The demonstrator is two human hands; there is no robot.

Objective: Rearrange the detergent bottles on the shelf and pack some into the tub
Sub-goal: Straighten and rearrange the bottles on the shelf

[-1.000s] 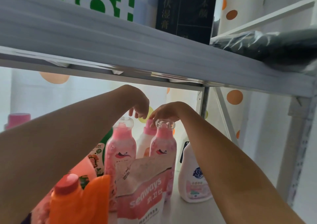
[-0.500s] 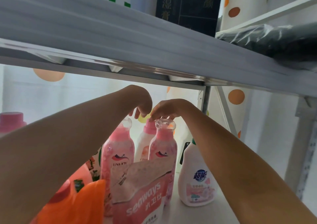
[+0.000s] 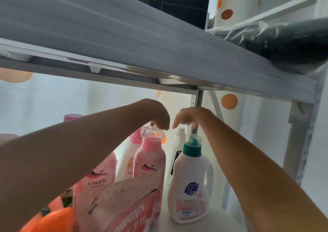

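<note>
Our right hand (image 3: pixel 190 116) has left the clear-capped pink bottle (image 3: pixel 150 162), fingers curled, holding nothing; our left hand (image 3: pixel 158 120) now touches its cap, grip unclear; it stands on the shelf (image 3: pixel 191 226), not yet packed

A white shelf board (image 3: pixel 191 227) is seen beneath a grey upper board (image 3: pixel 124 41). A white bottle with a teal cap (image 3: pixel 190 182) is stood upright on it. Just left of that bottle a pink clear-capped bottle (image 3: pixel 150 160) is stood, with a pink pouch (image 3: pixel 120 207) placed before it. Behind the teal-capped bottle a plain white bottle (image 3: pixel 177 143) is stood.
</note>
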